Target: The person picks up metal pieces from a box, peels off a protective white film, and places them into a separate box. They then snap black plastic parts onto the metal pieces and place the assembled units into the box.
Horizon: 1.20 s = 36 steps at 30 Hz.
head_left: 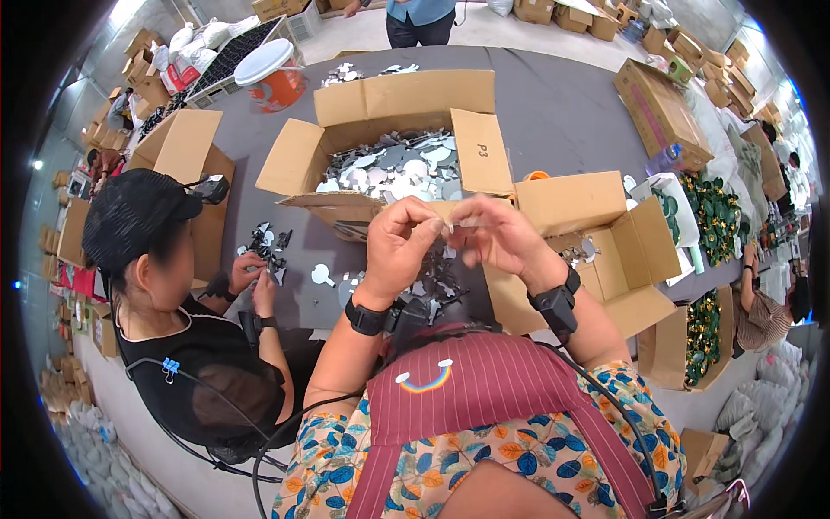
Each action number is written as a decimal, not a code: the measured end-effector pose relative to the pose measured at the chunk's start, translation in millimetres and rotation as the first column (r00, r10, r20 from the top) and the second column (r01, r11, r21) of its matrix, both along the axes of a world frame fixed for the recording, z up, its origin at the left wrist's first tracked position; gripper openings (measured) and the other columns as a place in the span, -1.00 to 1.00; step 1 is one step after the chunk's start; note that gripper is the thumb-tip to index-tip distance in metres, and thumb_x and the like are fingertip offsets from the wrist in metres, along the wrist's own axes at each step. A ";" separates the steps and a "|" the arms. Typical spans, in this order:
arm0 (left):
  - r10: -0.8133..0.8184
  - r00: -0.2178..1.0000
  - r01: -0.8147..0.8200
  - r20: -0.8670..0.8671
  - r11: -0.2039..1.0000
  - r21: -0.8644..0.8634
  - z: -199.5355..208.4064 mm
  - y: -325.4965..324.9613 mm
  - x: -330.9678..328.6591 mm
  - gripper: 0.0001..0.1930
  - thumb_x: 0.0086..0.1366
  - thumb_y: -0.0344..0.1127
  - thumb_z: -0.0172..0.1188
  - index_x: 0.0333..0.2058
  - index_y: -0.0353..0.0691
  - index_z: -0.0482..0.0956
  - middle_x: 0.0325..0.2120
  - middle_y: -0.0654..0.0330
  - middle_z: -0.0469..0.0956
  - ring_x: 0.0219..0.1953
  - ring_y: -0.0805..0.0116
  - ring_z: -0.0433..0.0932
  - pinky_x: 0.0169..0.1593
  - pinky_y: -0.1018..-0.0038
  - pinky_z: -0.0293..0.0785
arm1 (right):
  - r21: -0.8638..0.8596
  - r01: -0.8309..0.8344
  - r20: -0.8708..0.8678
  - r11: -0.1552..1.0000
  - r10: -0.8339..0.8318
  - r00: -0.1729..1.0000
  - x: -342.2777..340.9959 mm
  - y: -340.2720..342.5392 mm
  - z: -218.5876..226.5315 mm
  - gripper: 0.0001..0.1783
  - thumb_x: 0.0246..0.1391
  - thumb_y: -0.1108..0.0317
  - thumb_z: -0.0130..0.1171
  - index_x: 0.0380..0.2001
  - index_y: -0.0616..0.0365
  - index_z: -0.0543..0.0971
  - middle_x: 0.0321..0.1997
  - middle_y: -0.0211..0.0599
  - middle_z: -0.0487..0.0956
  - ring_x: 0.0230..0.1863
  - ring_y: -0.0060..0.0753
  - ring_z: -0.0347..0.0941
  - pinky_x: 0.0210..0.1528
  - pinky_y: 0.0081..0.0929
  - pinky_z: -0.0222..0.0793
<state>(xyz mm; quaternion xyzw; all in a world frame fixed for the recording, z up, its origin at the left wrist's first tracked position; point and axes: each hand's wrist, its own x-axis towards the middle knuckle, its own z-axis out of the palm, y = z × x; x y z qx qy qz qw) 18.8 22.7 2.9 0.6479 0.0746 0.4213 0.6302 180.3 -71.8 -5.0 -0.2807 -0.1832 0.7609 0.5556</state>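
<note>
My left hand [402,245] is raised in front of my chest, its thumb and index finger pinched together. Against those fingertips comes my right hand [508,240], partly blurred, its thumb and index finger drawn together. A tiny pale bit shows where the fingers meet, too small to name. Under my hands lies a pile of dark thin pieces [432,281] on the grey-covered table. Beyond them an open cardboard box [298,164] holds many flat grey and silvery round-headed pieces [402,169]. To the right, another open box [644,246] has a few small pieces inside.
A co-worker [194,346] in a black cap sits at my left, both hands at a small dark pile [270,242]. At the back left stands an orange-and-white bucket [272,82]. A long closed carton [661,112] and green-and-gold decorations [713,216] are at the right. A flat white piece [322,275] lies nearby.
</note>
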 end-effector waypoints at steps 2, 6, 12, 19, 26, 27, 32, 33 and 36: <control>0.055 0.998 -0.058 -0.035 0.993 -0.102 0.5 0.9 -0.6 -0.89 0.20 -0.46 0.13 -0.49 -0.29 0.43 -0.52 0.25 0.47 -0.47 0.58 0.39 -0.36 0.63 0.33 | 0.285 0.552 0.331 0.783 -0.621 0.710 -0.4 8.3 -7.1 -0.78 0.18 0.26 -0.06 -0.27 0.16 0.47 -0.30 -0.34 0.51 -0.36 -0.52 0.40 -0.43 -0.58 0.34; 0.168 0.973 -0.196 -0.159 0.963 -0.185 -0.3 1.2 1.2 -0.86 0.21 -0.46 0.13 -0.53 -0.24 0.40 -0.59 0.30 0.46 -0.55 0.64 0.37 -0.43 0.68 0.34 | 0.816 -0.032 0.566 0.577 -0.809 -0.160 -22.4 -9.4 24.2 -0.73 -0.07 0.37 0.23 -0.25 0.19 0.49 -0.27 -0.23 0.50 -0.26 -0.37 0.43 -0.24 -0.48 0.37; 0.179 0.979 -0.193 -0.095 0.965 -0.175 4.7 -13.8 10.1 -0.84 0.18 -0.45 0.16 -0.56 -0.29 0.42 -0.58 0.32 0.51 -0.53 0.70 0.36 -0.49 0.69 0.29 | 0.718 0.060 0.695 0.693 -0.718 -0.028 -31.3 -6.3 22.7 -0.72 -0.16 0.42 0.29 -0.31 0.22 0.53 -0.39 -0.21 0.49 -0.43 -0.33 0.45 -0.37 -0.52 0.40; 0.075 0.996 -0.088 -0.054 0.949 -0.303 5.9 -17.0 6.9 -0.81 0.26 -0.36 0.09 -0.51 -0.32 0.46 -0.60 0.33 0.48 -0.55 0.68 0.36 -0.47 0.68 0.30 | 0.586 0.330 0.560 0.740 -0.664 0.496 -30.5 -7.5 2.7 -0.86 0.07 0.41 0.13 -0.30 0.24 0.53 -0.45 -0.45 0.51 -0.48 -0.69 0.37 -0.50 -0.73 0.26; -0.051 0.988 -0.011 -0.147 0.920 -0.391 4.2 -14.4 8.4 -0.88 0.23 -0.36 0.14 -0.42 -0.29 0.47 -0.58 0.33 0.47 -0.56 0.66 0.36 -0.49 0.70 0.29 | 0.278 0.353 0.265 0.894 -0.424 0.866 -33.1 -8.8 -0.8 -0.82 0.11 0.36 0.11 -0.28 0.25 0.52 -0.43 -0.44 0.53 -0.46 -0.70 0.40 -0.41 -0.74 0.32; -0.121 0.986 0.069 -0.116 0.924 -0.376 -1.5 -12.7 8.0 -0.89 0.22 -0.37 0.17 -0.41 -0.27 0.47 -0.58 0.33 0.47 -0.56 0.66 0.37 -0.49 0.71 0.29 | 0.253 0.331 0.214 0.909 -0.386 0.897 -35.0 -9.1 2.8 -0.82 0.11 0.35 0.11 -0.29 0.26 0.51 -0.42 -0.42 0.54 -0.44 -0.67 0.43 -0.37 -0.72 0.35; -0.180 0.982 0.185 0.058 0.850 -0.493 -19.9 -13.5 11.4 -0.93 0.21 -0.41 0.16 -0.40 -0.26 0.47 -0.57 0.34 0.49 -0.55 0.66 0.39 -0.48 0.73 0.31 | 0.156 0.277 0.122 0.948 -0.297 0.947 -28.2 -10.6 -8.8 -0.82 0.10 0.34 0.11 -0.32 0.26 0.51 -0.40 -0.35 0.57 -0.39 -0.60 0.48 -0.30 -0.68 0.40; -0.173 0.984 0.168 0.034 0.864 -0.474 -21.9 -14.2 11.4 -0.94 0.22 -0.42 0.15 -0.40 -0.26 0.47 -0.56 0.34 0.49 -0.54 0.66 0.39 -0.46 0.73 0.32 | 0.119 0.285 0.120 0.951 -0.299 0.947 -27.6 -11.0 -11.4 -0.82 0.09 0.34 0.11 -0.32 0.26 0.51 -0.40 -0.34 0.57 -0.39 -0.60 0.49 -0.30 -0.68 0.40; -0.100 0.995 0.087 -0.013 0.916 -0.391 -20.2 -22.4 11.9 -0.91 0.23 -0.38 0.15 -0.42 -0.25 0.47 -0.57 0.35 0.45 -0.56 0.67 0.34 -0.51 0.74 0.24 | 0.110 0.289 0.076 0.951 -0.298 0.952 -26.6 -14.2 -11.4 -0.83 0.08 0.36 0.12 -0.33 0.26 0.51 -0.40 -0.32 0.58 -0.39 -0.59 0.49 -0.29 -0.68 0.41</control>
